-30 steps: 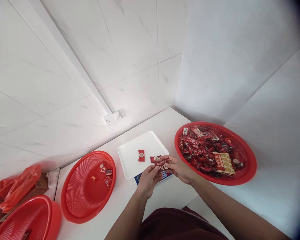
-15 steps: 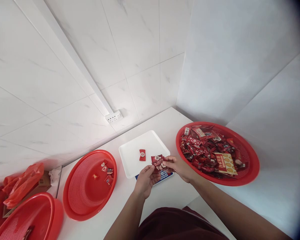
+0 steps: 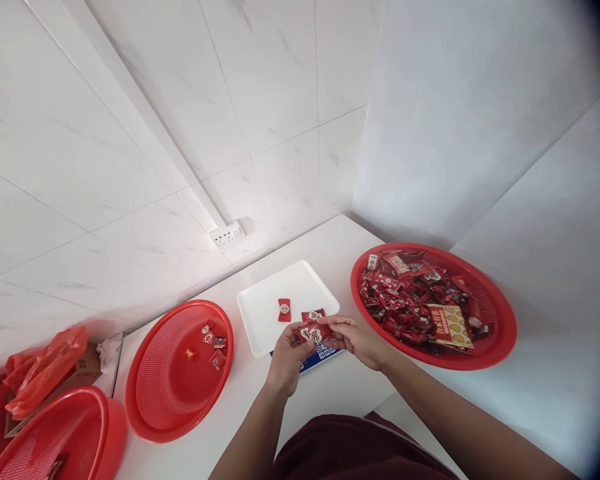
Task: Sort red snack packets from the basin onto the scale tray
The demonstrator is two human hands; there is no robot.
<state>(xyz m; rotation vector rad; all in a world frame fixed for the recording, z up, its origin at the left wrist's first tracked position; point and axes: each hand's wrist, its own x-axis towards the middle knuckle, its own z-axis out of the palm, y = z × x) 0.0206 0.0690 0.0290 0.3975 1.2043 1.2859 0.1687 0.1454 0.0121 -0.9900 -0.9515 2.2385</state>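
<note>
Between both my hands is a small red snack packet with a white label and dark characters. My left hand pinches its left end and my right hand grips its right end. Just behind it, a second red packet shows partly above my fingers, over the front of the white pan of a digital scale. A smaller red wrapped piece lies in the middle of that pan. Below my hands, the blue keypad panel of the scale is partly covered.
To the right stands a red basket full of red packets, with a yellow-and-red packet on top. Another red basket at left holds several small pieces. A third basket, a box and red bags are at far left.
The held packet has turned so its white label shows, and it sits slightly lower. My right hand has shifted a little right and down, and more of the blue keypad panel shows.
</note>
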